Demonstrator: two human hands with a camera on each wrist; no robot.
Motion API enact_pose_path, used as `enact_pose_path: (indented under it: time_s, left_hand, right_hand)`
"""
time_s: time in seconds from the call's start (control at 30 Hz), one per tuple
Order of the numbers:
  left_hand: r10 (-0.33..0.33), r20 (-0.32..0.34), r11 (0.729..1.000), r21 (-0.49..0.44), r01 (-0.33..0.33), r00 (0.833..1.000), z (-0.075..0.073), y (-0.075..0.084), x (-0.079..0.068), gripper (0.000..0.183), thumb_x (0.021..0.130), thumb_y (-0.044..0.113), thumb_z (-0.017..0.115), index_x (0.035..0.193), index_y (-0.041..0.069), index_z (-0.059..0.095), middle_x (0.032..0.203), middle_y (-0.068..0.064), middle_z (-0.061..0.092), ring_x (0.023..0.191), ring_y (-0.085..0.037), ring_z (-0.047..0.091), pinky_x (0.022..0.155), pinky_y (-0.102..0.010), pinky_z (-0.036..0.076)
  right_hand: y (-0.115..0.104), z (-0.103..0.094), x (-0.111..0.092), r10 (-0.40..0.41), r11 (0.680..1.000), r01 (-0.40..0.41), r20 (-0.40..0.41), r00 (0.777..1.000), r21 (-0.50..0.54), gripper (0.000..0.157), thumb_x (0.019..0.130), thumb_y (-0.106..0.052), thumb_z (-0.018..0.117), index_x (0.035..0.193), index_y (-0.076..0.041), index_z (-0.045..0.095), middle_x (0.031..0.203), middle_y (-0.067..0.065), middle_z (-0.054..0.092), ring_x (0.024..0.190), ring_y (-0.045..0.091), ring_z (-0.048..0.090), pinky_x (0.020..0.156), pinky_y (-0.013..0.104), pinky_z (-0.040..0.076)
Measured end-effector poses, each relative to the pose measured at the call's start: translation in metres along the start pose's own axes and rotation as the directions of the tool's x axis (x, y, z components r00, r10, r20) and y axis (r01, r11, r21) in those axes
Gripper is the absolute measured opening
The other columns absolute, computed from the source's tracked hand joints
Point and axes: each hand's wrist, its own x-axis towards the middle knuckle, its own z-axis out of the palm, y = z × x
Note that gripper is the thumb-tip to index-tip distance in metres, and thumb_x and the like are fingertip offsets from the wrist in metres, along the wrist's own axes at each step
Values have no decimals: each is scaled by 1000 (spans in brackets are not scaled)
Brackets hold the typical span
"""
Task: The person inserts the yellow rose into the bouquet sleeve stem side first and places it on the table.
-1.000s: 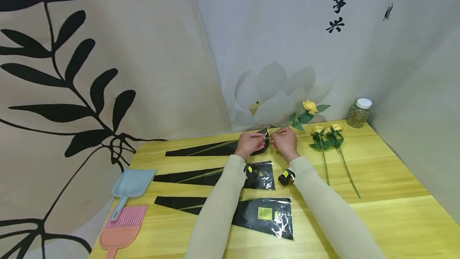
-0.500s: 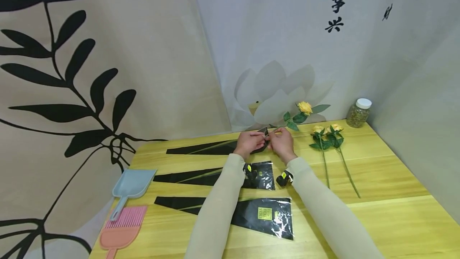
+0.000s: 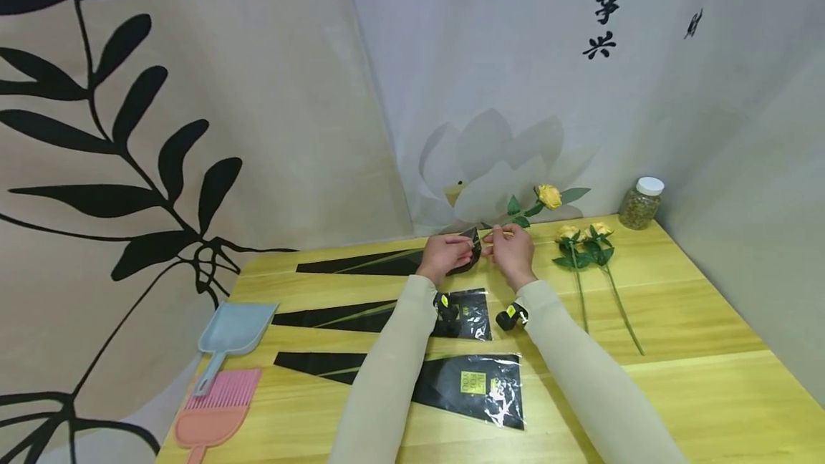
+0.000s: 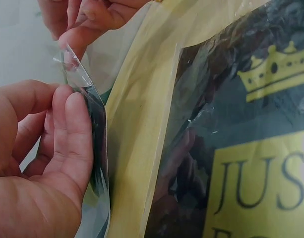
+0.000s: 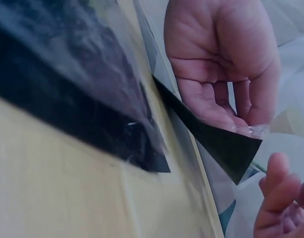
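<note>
Sleeve one (image 3: 441,387), black printed film, lies flat on the counter (image 3: 709,378), closest in; pink brush (image 3: 213,424) off to the left, blue dustpan (image 3: 237,326) handle overlapping it. Sleeve two (image 3: 475,308) flat just past sleeve one. Farther out: left hand (image 3: 445,258) pinches the raised mouth of the far sleeve (image 3: 387,263); right hand (image 3: 511,255) pinches the stem of the rose (image 3: 550,197). Change: vs half a second ago, right hand sits slightly farther from left; bloom a touch lower. My read: grip shifted back along the stem for feeding, little net progress. Bloom's clearly outside; stem depth past the mouth, can't tell. Two spare roses (image 3: 599,233) lie to the right, jar (image 3: 640,204) in the back corner.
</note>
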Motion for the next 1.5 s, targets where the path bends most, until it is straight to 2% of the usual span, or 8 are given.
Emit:
enact_pose_path:
  time_s: [0.1,0.27,0.47,0.67,0.93,1.2,1.33,1.5]
  left_hand:
    - [7,1,1000,-5,-7,1000,0,1,-1,16,95,9,79,110,2,82,102,-13,81,77,-12,74,74,-27,66]
    - [18,0,1000,3,-18,1000,-1,2,0,21,95,11,80,114,2,81,99,-11,81,76,-11,74,74,-26,66]
    - [34,7,999,7,-34,999,-1,3,0,20,95,11,80,113,5,82,101,-13,81,77,-11,74,75,-27,66]
    - [37,24,999,26,-37,999,1,8,-3,21,96,13,79,116,5,82,101,-12,80,79,-11,75,76,-27,66]
    - [54,33,998,16,-55,998,4,11,-4,19,96,13,79,114,7,83,102,-10,80,80,-12,74,77,-26,66]
    - [62,53,998,-1,-63,997,6,12,-4,18,96,12,79,113,7,83,96,-9,80,76,-10,74,74,-25,66]
    - [55,64,998,-10,-54,996,4,11,-3,22,97,12,79,118,6,81,94,-8,81,74,-10,74,73,-24,65]
    - [65,69,998,-12,-65,995,4,10,-5,23,97,12,79,119,5,81,95,-10,81,75,-10,74,74,-25,66]
  right_hand:
    - [-2,-1,0,28,999,-28,-6,1000,44,19,112,-24,52,117,-5,54,112,26,77,64,17,76,53,33,60]
    - [-4,-3,0,67,995,-65,-17,998,75,15,109,-19,58,111,-4,60,108,18,79,75,26,80,49,25,54]
    - [-1,-1,0,85,990,-82,-21,996,111,9,105,-16,61,106,-8,57,104,15,80,63,14,75,46,22,51]
    - [1,2,-2,92,983,-92,13,996,159,11,104,-13,65,106,-6,57,109,24,78,57,11,69,47,24,52]
    - [2,7,-3,129,974,-133,36,991,184,11,101,-12,68,106,-3,64,83,-2,76,59,12,68,50,25,54]
    - [2,11,-4,106,975,-109,23,994,193,21,98,-13,70,113,-1,60,71,-8,71,52,9,61,47,22,49]
    - [1,11,-7,101,974,-102,16,995,203,32,100,-13,68,125,-3,51,71,-9,72,51,9,62,48,23,50]
    - [0,8,-7,101,978,-102,13,995,180,26,107,-22,59,125,-5,52,84,-1,78,53,12,65,48,25,52]
